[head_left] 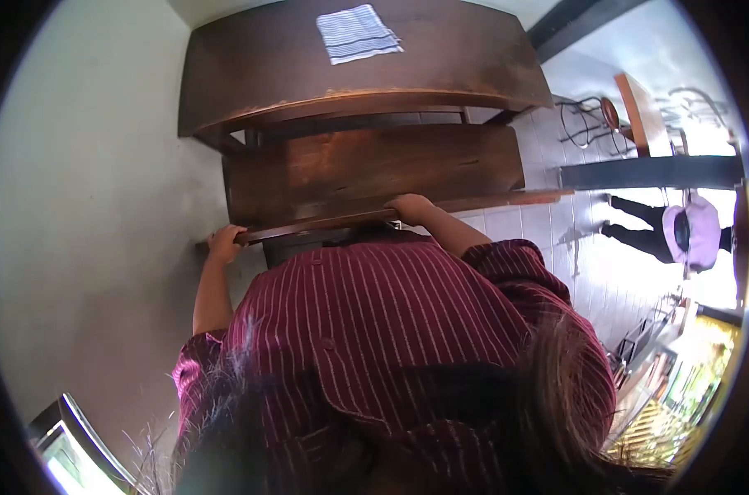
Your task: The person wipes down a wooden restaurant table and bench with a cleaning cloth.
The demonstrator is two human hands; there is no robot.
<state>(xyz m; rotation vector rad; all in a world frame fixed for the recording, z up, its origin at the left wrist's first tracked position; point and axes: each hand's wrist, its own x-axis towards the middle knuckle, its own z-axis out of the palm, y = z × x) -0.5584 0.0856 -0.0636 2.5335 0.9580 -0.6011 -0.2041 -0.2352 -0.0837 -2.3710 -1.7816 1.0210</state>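
Left hand [225, 243] and right hand [411, 209] closed around rail [308, 224], bench [374, 165] beyond, table [267, 58] farther, cloth [358, 35] atop.

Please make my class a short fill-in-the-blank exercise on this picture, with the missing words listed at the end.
1. The cloth lies on top of the ____.
2. The left hand and the right hand both hold the rail; the one nearer the wall is the ____ hand.
3. The cloth and the dark red shirt are both patterned with ____.
4. Another person shows on the ____ side of the picture.

Missing words: table; left; stripes; right.
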